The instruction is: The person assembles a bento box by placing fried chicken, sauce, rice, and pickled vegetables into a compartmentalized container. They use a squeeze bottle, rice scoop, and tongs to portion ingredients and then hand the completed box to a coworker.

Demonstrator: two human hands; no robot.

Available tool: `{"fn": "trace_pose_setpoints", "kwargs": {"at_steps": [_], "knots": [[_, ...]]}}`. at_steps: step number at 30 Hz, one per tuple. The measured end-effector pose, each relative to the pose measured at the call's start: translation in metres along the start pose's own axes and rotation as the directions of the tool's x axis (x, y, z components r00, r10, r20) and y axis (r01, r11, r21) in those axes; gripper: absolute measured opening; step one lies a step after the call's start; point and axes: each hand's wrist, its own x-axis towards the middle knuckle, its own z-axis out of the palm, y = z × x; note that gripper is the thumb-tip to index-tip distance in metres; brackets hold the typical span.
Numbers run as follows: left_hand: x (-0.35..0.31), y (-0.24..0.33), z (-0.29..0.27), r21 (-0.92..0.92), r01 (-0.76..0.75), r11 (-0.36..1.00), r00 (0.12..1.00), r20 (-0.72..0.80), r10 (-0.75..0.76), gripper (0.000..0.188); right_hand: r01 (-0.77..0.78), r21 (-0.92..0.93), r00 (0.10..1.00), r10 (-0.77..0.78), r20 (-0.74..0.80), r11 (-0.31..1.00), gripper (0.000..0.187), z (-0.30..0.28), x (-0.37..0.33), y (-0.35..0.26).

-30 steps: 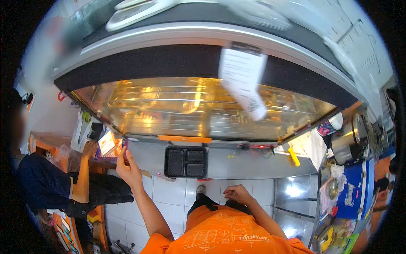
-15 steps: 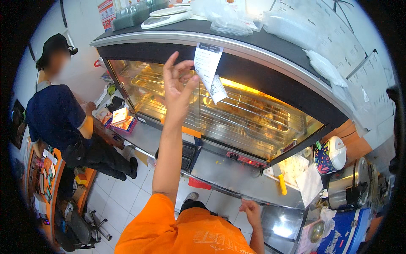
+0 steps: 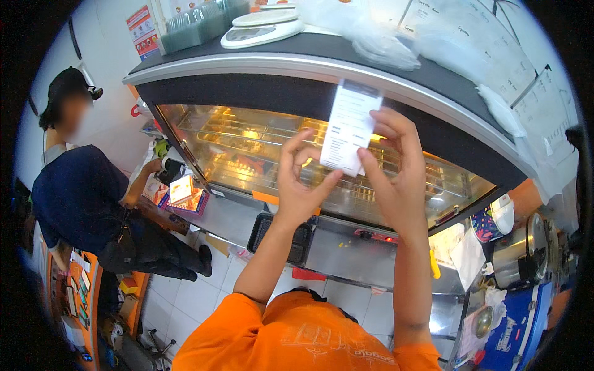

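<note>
A white printed paper receipt (image 3: 348, 130) is raised before the glass-fronted heated display cabinet (image 3: 247, 86). My right hand (image 3: 399, 167) grips its right edge between thumb and fingers. At the lower left corner, the thumb and curled fingers of my left hand (image 3: 303, 188) close on the paper; some fingertips are hidden behind it. Lit wire racks with food show through the glass behind both hands. Below, on the steel counter (image 3: 346, 256), a black plastic tray (image 3: 263, 232) sits partly behind my left forearm.
A white kitchen scale (image 3: 263, 31) and clear plastic containers (image 3: 204, 28) stand on top of the cabinet. At left a person in dark clothes (image 3: 80, 198) stands by the counter. A yellow-handled knife (image 3: 435, 264), a steel pot (image 3: 516, 253) and a blue cooler box (image 3: 510, 331) are at right.
My right hand has risen from low by the counter to the receipt's right edge. The receipt, curled before, is now flatter and farther right. My left hand has moved right and lower.
</note>
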Motion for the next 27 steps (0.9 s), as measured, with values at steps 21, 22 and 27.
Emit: {"fn": "trace_pose_setpoints", "kwargs": {"at_steps": [21, 22, 27], "knots": [[-0.045, 0.002, -0.025, -0.202, 0.063, 0.977, 0.992, 0.123, -0.039, 0.052, -0.185, -0.244, 0.98, 0.162, -0.113, 0.952, 0.04, 0.019, -0.031, -0.017], [-0.045, 0.003, -0.025, -0.22, 0.068, 0.973, 0.992, 0.12, -0.042, 0.052, -0.165, -0.309, 0.984, 0.137, -0.11, 0.937, 0.04, 0.017, -0.036, -0.02], [-0.045, 0.004, -0.024, -0.223, 0.072, 0.972, 0.993, 0.111, -0.048, 0.051, -0.235, -0.346, 0.965, 0.261, 0.031, 0.908, 0.035, 0.015, -0.059, -0.027]]}}
